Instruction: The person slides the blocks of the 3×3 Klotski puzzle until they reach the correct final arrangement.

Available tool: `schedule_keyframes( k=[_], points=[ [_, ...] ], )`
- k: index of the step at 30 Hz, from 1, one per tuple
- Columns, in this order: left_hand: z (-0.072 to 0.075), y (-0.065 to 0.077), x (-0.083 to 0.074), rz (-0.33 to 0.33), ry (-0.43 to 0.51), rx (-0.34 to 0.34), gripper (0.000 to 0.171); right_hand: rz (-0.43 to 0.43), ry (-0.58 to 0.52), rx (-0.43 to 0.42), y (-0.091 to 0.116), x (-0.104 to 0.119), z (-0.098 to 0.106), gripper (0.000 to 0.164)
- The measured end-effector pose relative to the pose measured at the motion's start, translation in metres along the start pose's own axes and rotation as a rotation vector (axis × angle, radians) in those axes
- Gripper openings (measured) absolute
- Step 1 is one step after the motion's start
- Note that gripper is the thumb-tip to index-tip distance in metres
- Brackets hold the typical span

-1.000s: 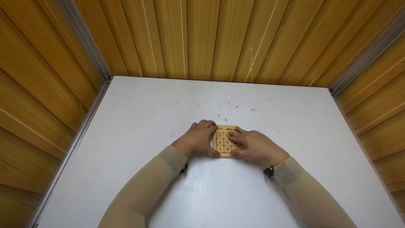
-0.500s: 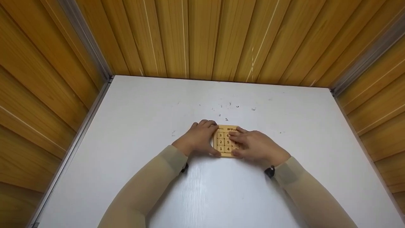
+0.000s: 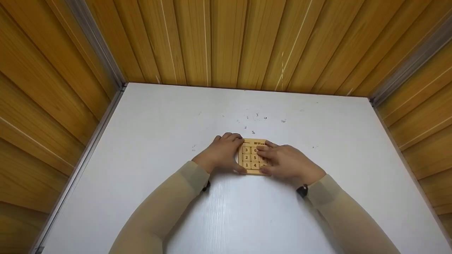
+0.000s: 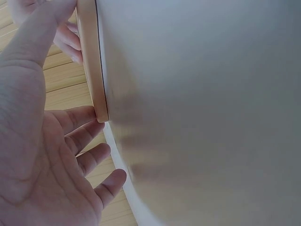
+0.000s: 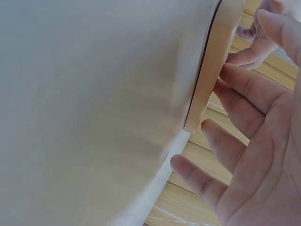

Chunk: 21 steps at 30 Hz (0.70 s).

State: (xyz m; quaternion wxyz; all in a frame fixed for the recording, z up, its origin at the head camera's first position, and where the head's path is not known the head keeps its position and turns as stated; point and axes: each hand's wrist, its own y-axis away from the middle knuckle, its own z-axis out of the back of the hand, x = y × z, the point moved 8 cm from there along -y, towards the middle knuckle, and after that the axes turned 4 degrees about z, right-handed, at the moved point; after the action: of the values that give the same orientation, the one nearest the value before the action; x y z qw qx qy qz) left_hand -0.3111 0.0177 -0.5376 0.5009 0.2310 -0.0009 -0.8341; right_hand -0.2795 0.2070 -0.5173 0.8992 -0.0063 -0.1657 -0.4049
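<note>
A wooden number slide puzzle point(image 3: 250, 157) lies flat on the white table, its tiles 3, 2, 1 and 6, 5, 4 showing in two columns. My left hand point(image 3: 223, 154) holds the left side, thumb at the near corner and index finger at the far corner. In the left wrist view its other fingers point(image 4: 110, 186) spread out past the frame's end. Over the right side lies my right hand point(image 3: 286, 160), its extended fingers touching the tiles and hiding most of the right column. The right wrist view shows the puzzle's edge point(image 5: 211, 61) beside those fingertips.
The white table point(image 3: 169, 116) has small dark scuff marks beyond the puzzle. Wood-plank walls point(image 3: 226, 42) stand behind it and at both sides, with grey metal strips at the corners.
Both hands keep their places on the puzzle, and the visible tiles stay in the same order. The whole head view shifts only very slightly.
</note>
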Motion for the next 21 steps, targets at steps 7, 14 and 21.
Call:
schedule_keyframes(
  k=[7,14,21],
  points=[
    [0.0014,-0.0002,-0.0005,0.0,0.008,-0.002,0.124,0.007,0.004,-0.016,0.0012,-0.0026,0.0013,0.067],
    [0.0018,0.0006,-0.0012,-0.003,0.006,-0.004,0.124,-0.011,0.006,-0.015,0.0035,-0.0052,0.0001,0.067],
    [0.0014,0.001,-0.0016,0.002,0.002,-0.003,0.123,-0.009,0.004,-0.014,0.0055,-0.0066,-0.0002,0.066]
  ],
)
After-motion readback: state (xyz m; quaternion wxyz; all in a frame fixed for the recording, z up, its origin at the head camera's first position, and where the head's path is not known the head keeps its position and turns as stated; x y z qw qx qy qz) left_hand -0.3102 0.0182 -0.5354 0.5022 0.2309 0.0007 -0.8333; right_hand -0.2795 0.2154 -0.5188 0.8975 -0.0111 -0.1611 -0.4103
